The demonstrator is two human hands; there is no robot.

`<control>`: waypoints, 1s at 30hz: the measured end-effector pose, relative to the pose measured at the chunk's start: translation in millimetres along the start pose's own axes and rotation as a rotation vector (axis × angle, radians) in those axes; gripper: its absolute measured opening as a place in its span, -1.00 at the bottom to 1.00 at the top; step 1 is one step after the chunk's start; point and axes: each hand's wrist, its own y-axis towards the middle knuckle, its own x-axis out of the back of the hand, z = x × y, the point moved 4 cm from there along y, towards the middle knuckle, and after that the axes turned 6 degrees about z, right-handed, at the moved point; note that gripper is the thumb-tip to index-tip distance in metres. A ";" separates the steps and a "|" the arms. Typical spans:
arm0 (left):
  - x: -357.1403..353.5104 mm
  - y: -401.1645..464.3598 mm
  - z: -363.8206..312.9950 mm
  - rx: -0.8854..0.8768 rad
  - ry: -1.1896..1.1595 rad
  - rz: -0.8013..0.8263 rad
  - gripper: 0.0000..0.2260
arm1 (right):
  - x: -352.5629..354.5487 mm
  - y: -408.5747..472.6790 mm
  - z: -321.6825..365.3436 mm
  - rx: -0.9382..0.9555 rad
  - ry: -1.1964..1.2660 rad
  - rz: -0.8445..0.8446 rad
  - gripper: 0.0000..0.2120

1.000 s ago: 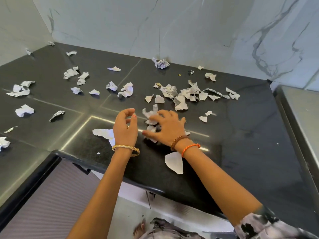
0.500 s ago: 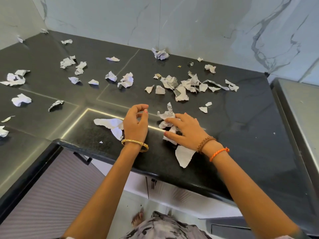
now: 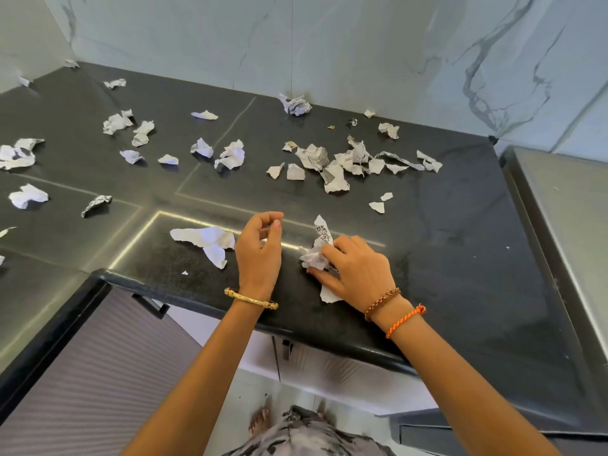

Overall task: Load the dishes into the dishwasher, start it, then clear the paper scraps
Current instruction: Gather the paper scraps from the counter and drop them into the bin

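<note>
Black table (image 3: 444,258) strewn with paper scraps (image 3: 332,164), judged light, limp and easily bunched from above; a crumpled wad (image 3: 314,255) is pinned near the front edge by the right hand (image 3: 358,274), while the left hand (image 3: 260,255) is held loosely curled, empty.

Both forearms extend forward, bare. Left hand (image 3: 258,255): raised on its edge, fingers loosely curled, thumb near the fingertips, holding nothing; gold bangle at the wrist. Right hand (image 3: 357,274): palm down, fingers spread and bent; two cord bracelets at the wrist.
</note>
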 end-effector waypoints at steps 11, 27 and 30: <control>-20.8 -9.3 -12.0 0.716 -0.799 0.344 -0.64 | 12.0 57.8 7.6 -0.376 1.051 -0.233 -0.70; -22.0 46.7 -19.0 0.639 -1.188 0.350 -0.64 | 9.9 84.1 28.5 -0.052 0.472 -0.175 -0.58; -26.9 46.3 -21.3 0.664 -1.219 0.396 -0.66 | 9.9 90.0 27.8 -0.050 0.511 -0.230 -0.51</control>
